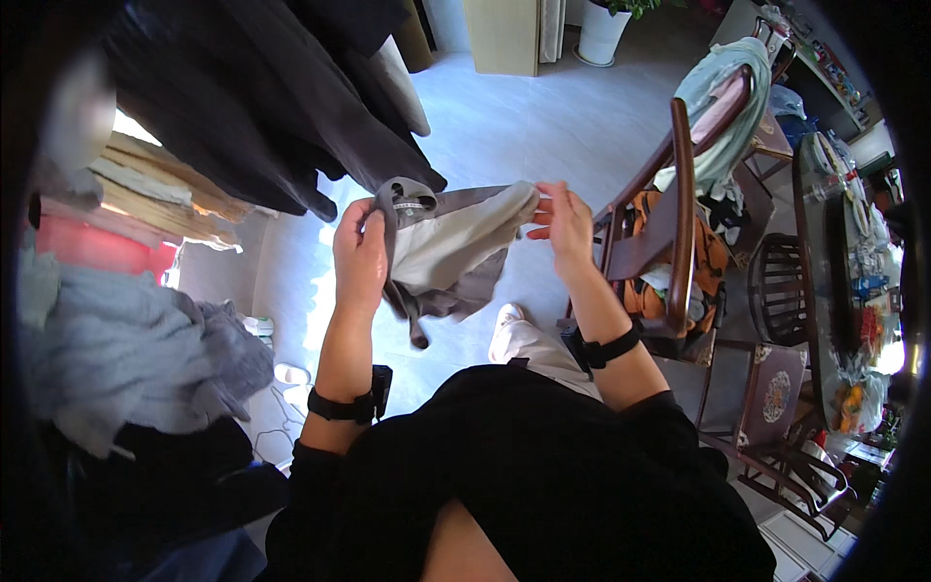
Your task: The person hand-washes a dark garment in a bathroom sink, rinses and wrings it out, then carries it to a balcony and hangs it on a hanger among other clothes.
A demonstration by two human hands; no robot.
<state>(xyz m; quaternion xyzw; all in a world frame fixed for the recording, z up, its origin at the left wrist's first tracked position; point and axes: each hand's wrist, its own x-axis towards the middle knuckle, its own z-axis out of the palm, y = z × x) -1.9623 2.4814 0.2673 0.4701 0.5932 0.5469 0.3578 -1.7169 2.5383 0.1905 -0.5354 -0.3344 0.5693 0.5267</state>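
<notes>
A grey-brown garment [476, 284] with a pale grey inside hangs in front of me over the floor. My left hand [361, 251] is shut on it beside its round collar [407, 195], thumb on top. A small label with writing shows inside the neck. At the other end, my right hand [566, 222] has its fingers at the tip of the pale part. Those fingers are spread, and whether they pinch the cloth is not clear. The lower edge dangles free between my hands.
Dark clothes [254, 94] hang at upper left, above a heap of grey cloth [145, 349]. On the right stands a wooden armchair [680, 218] with a pale green cloth [753, 80] over it and an orange item [709, 254] on its seat. Beyond is a cluttered table [822, 291].
</notes>
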